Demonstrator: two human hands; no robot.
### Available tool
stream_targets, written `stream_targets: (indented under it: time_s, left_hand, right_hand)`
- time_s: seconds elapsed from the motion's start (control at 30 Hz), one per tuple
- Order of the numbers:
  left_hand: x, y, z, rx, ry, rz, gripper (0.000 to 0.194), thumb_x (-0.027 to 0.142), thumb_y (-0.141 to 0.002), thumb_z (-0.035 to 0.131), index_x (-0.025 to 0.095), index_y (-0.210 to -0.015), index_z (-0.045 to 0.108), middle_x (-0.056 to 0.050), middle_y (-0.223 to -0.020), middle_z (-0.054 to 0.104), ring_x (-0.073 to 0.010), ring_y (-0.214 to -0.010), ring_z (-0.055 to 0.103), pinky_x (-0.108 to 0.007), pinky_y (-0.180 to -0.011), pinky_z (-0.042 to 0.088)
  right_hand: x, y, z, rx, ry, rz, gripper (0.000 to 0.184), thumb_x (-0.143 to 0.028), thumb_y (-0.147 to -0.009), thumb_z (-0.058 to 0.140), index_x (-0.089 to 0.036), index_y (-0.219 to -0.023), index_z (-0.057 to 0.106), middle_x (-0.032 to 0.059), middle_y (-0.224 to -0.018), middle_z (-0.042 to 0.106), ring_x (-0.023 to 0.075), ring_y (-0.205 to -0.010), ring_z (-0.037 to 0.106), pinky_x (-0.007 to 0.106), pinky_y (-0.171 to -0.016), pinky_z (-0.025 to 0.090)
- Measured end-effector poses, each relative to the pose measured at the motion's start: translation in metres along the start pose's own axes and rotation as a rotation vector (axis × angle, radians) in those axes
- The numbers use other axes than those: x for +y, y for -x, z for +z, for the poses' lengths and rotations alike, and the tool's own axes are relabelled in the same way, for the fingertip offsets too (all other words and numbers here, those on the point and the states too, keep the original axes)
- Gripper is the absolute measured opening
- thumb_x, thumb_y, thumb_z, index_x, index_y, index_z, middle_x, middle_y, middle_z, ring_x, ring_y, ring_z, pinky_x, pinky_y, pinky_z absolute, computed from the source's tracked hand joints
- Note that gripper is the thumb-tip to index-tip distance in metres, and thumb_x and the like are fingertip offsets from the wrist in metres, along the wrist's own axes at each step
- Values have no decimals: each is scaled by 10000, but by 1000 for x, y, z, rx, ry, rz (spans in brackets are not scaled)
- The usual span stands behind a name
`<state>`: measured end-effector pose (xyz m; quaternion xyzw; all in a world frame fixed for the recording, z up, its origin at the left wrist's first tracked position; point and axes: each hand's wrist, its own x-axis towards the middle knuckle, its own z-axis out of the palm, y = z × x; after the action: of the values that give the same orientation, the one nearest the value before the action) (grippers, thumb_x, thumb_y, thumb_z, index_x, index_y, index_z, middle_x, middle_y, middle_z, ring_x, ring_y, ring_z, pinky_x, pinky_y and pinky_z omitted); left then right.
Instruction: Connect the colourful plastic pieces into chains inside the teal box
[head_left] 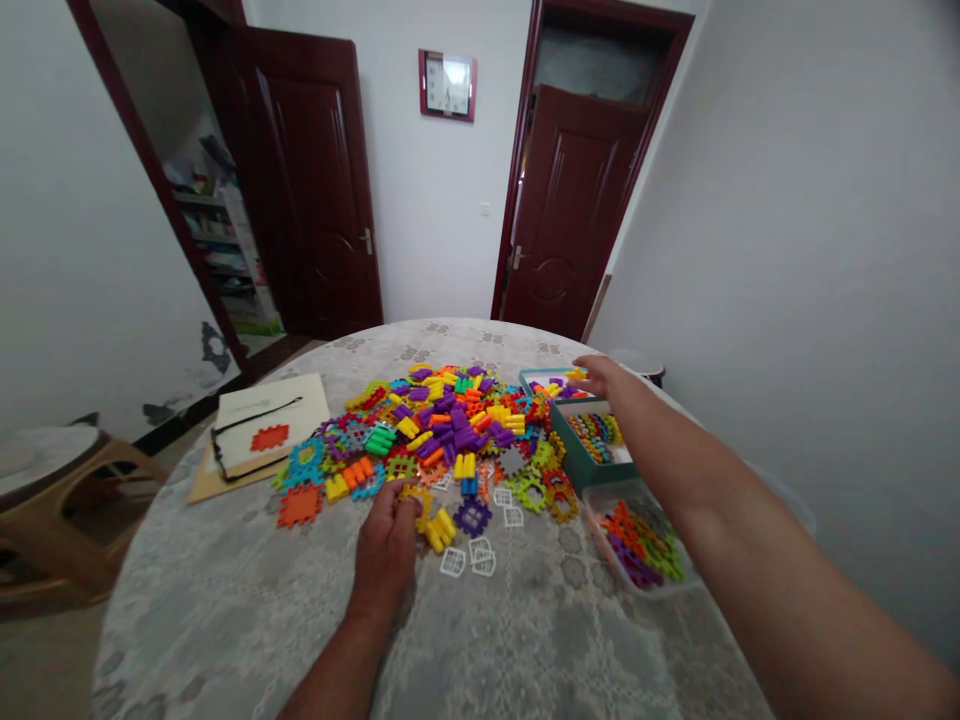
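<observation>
My left hand (pixel 386 535) rests on the table at the near edge of a heap of plastic building pieces (pixel 450 420). Its fingers are closed on a yellow toothed building piece (pixel 417 498), partly covered by the hand. Beside that piece lies a yellow ridged block (pixel 440 530). At the back right, my right hand (pixel 598 373) reaches over a shallow box (pixel 534 377) with purple and yellow pieces inside. A small yellow building piece (pixel 576 375) is pinched in its fingertips; its exact shape is too small to tell.
A green box (pixel 574 460) holds rows of coloured pieces, and a clear plastic tub (pixel 637 585) holds orange, purple and green ones. White window-shaped pieces (pixel 482 556) lie near the heap. At left, a bag (pixel 307 395) carries a black cord and a red square piece (pixel 270 437).
</observation>
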<state>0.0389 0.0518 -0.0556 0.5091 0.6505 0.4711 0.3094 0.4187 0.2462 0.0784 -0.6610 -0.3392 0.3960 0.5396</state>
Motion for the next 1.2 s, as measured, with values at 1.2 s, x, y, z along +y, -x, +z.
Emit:
stream_targets:
  time_s: [1.2]
  left_hand:
    - [-8,-3,10,-89,204,194,306,316,-969,485,227,-1176,692,-55,-1075,753,-223,-940,680,-321,-799,499]
  right_hand:
    - [147,217,111,-433,512,-739,407,-258,-892,607,-213,-1292,668,6,-926,678,189,-816,636,303,-776,501]
